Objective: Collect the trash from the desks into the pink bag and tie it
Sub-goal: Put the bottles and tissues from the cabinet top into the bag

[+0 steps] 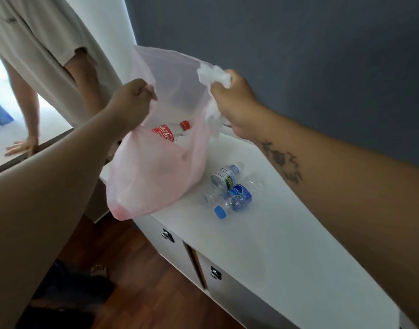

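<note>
Holding pink bag open: left hand pinching rim, right hand clenched on crumpled tissue (Coca-Cola bottle inside). Crushed water bottles on desk, right of bag.

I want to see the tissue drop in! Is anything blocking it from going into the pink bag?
Nothing visible blocks it. The right hand holds the crumpled white tissue right at the open mouth of the pink bag, which the left hand holds up by its rim. Inside, only a cola bottle lies low down.
</note>
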Tool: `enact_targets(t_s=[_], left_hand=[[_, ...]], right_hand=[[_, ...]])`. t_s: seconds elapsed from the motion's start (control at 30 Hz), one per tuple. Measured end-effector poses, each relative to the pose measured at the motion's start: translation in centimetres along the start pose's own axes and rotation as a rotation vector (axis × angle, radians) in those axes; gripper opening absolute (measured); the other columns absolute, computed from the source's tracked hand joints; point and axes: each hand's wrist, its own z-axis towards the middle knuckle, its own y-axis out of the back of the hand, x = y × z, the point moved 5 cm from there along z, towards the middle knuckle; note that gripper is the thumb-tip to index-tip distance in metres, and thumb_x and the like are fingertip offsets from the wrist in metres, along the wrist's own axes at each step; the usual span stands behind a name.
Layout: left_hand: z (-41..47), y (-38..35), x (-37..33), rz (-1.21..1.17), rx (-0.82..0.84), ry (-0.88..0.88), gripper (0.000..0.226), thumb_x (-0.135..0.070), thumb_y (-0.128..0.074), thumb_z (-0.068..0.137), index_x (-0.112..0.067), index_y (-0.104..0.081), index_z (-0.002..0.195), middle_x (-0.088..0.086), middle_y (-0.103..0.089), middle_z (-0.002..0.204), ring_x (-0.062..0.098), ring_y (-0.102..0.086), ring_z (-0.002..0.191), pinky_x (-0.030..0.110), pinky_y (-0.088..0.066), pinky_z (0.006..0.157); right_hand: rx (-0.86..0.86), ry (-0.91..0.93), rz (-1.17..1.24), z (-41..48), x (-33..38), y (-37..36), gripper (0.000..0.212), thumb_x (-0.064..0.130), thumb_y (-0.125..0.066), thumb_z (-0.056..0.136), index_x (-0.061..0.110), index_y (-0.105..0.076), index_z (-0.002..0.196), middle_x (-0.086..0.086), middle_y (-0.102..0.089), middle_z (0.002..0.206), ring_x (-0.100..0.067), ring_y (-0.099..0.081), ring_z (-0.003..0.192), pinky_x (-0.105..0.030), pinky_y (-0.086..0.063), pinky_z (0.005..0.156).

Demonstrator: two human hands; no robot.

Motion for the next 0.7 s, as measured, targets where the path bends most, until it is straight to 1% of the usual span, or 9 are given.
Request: enact_targets(t_s=[0.07,0.13,0.23,0.33,0.43,0.47,0.53,0.63,0.7], left_hand=[[-0.3,1.0,0.3,-0.028,-0.026,0.016,0.031,-0.036,-0.04,0.096,-0.021,-0.065,0.087,0.002,-0.063,0.086,0.017,-0.056,0.073,0.033,-0.047,0.074],[-0.8,1.9,0.7,-0.05,-0.058,0.034,0.03,-0.034,-0.04,0.096,-0.023,-0.063,0.082,0.0,-0.061,0.078,0.013,-0.054,0.065,0.03,-0.045,0.069],[-1.4,3.1,1.6,-0.061,-0.1,0.046,0.03,-0.036,-0.039,0.095,-0.025,-0.064,0.082,-0.003,-0.06,0.075,0.012,-0.053,0.062,0.029,-0.045,0.064],[-1.9,3.8,2.6,-0.091,-0.128,0.049,0.031,-0.042,-0.043,0.092,-0.032,-0.063,0.071,-0.009,-0.055,0.063,0.005,-0.051,0.053,0.027,-0.041,0.058],[-2.2,4.1,3.4,-0.113,-0.126,0.052,0.03,-0.047,-0.044,0.088,-0.038,-0.064,0.068,-0.015,-0.054,0.052,-0.001,-0.047,0.043,0.027,-0.04,0.056],[-2.1,4.2,3.5,-0.119,-0.125,0.048,0.03,-0.048,-0.044,0.088,-0.039,-0.064,0.067,-0.017,-0.054,0.049,0.001,-0.047,0.043,0.028,-0.039,0.056],[-2.0,4.4,3.7,-0.125,-0.124,0.039,0.03,-0.048,-0.044,0.088,-0.04,-0.064,0.066,-0.019,-0.052,0.046,0.006,-0.046,0.047,0.029,-0.037,0.054],[-1.6,4.3,4.0,-0.065,-0.111,0.027,0.032,-0.047,-0.043,0.091,-0.037,-0.064,0.069,-0.013,-0.056,0.057,0.009,-0.049,0.056,0.028,-0.039,0.056],[-1.3,3.8,4.1,-0.022,-0.102,0.019,0.032,-0.044,-0.043,0.094,-0.033,-0.063,0.073,-0.009,-0.056,0.068,0.011,-0.05,0.064,0.028,-0.039,0.06]], right_hand=[[-0.051,0.016,0.116,0.7,1.9,-2.4,0.017,0.014,-0.045,0.091,0.015,-0.055,0.105,0.002,-0.057,0.083,-0.014,-0.054,0.069,-0.024,-0.044,0.058],[-0.054,0.006,0.136,1.2,2.4,-4.8,0.03,0.016,-0.045,0.092,0.017,-0.053,0.121,0.005,-0.058,0.085,-0.012,-0.055,0.07,-0.024,-0.045,0.057],[0.029,-0.035,0.074,1.4,1.1,-8.0,0.039,0.017,-0.041,0.097,0.017,-0.042,0.137,0.0,-0.06,0.104,-0.015,-0.057,0.083,-0.027,-0.048,0.067],[0.064,-0.067,-0.044,1.9,-0.8,-10.1,0.038,0.015,-0.042,0.097,0.013,-0.043,0.135,-0.01,-0.057,0.127,-0.026,-0.058,0.104,-0.035,-0.05,0.082],[0.297,-0.179,-0.28,2.6,-2.5,-11.7,0.059,0.03,-0.055,0.096,0.012,-0.031,0.147,-0.011,-0.044,0.145,-0.029,-0.049,0.126,-0.036,-0.044,0.101],[0.396,-0.203,-0.417,2.6,-3.0,-12.0,0.07,0.038,-0.061,0.093,0.009,-0.028,0.148,-0.012,-0.042,0.147,-0.03,-0.047,0.129,-0.036,-0.042,0.103],[0.472,-0.167,-0.608,3.0,-3.1,-11.7,0.08,0.043,-0.067,0.088,0.007,-0.028,0.148,-0.013,-0.041,0.147,-0.031,-0.045,0.129,-0.033,-0.042,0.099],[0.406,-0.026,-0.621,3.7,-2.0,-10.3,0.065,0.031,-0.07,0.089,0.008,-0.041,0.143,-0.012,-0.046,0.144,-0.027,-0.049,0.127,-0.031,-0.043,0.1],[0.309,0.118,-0.595,4.1,-1.0,-8.7,0.03,0.024,-0.063,0.092,0.012,-0.061,0.12,-0.007,-0.06,0.125,-0.024,-0.059,0.11,-0.029,-0.048,0.088]])
